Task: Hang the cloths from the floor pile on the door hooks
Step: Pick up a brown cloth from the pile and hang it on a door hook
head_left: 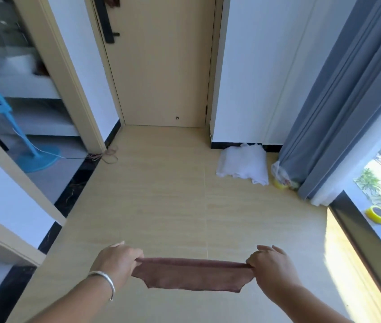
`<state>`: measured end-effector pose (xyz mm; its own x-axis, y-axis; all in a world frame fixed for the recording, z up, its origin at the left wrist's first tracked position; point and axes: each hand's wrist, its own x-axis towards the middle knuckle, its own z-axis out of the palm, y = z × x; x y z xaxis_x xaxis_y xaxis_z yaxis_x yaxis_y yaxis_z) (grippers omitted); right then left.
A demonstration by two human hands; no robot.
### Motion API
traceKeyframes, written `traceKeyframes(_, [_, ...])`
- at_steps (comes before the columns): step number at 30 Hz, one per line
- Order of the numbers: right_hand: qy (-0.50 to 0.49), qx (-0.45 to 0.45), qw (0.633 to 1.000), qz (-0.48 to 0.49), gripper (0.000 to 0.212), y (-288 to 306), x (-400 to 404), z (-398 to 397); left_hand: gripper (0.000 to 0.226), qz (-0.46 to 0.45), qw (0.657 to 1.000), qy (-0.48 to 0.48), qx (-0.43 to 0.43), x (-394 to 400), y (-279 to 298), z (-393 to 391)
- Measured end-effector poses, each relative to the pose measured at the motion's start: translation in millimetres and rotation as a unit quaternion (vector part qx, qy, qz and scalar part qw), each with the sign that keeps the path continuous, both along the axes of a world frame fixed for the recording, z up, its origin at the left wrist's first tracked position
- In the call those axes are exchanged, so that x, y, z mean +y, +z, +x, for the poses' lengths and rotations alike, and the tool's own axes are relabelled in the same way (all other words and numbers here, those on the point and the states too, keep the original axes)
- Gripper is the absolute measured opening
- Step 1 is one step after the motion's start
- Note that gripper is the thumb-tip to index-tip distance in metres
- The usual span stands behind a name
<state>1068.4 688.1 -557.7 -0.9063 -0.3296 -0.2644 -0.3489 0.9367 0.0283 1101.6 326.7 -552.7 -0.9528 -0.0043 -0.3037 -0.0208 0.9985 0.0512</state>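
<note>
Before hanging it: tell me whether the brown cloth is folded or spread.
Folded: the brown cloth hangs doubled over its top edge, pulled taut between left hand and right hand.

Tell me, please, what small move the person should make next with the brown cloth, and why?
Probably carry it forward to the door. The left hand and right hand hold the brown cloth stretched between them, well short of the door, where something dark hangs at the top.

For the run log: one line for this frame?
left hand+right hand: hold brown cloth stretched | white pile: on floor | door: shut
</note>
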Motion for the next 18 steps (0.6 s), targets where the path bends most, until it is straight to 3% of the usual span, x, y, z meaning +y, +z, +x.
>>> traceKeyframes(4, [0.004, 0.047, 0.999, -0.009, 0.024, 85.9, -7.4, -23.7, 0.017, -0.034, 0.997, -0.008, 0.065, -13.2, 84.1, -13.3])
traceKeyframes(9, [0.04, 0.143, 0.989, -0.005, 0.024, 189.2, -13.0, -45.8, 0.021, -0.072, 0.989, -0.032, 0.123, -25.9, 181.2, -26.2])
traceKeyframes(18, [0.062, 0.209, 0.975, 0.027, 0.025, 360.7, -19.6, -37.9, 0.028, -0.113, 0.981, -0.031, 0.155, -30.8, 358.3, -12.7])
